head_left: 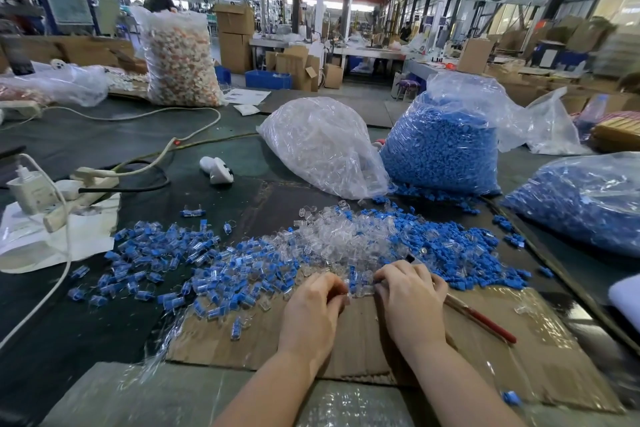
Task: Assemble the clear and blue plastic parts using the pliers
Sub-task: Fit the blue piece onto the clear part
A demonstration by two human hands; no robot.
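My left hand [313, 305] curls its fingers at the near edge of a heap of clear plastic parts [343, 236] and seems to pinch a small clear piece. My right hand [410, 295] grips red-handled pliers [481, 319]; the handles stick out to the right and the dark tip shows above my fingers. Loose blue parts [460, 250] lie right of the clear heap. Assembled blue-and-clear pieces [180, 253] spread to the left. Both hands work over a cardboard sheet [346, 350].
A bag of clear parts [322, 146] and two bags of blue parts [446, 146] [581, 201] stand behind the heaps. At left lie a power strip with cables [86, 184], a white charger [31, 191], white paper [52, 236] and a white handheld device [216, 168].
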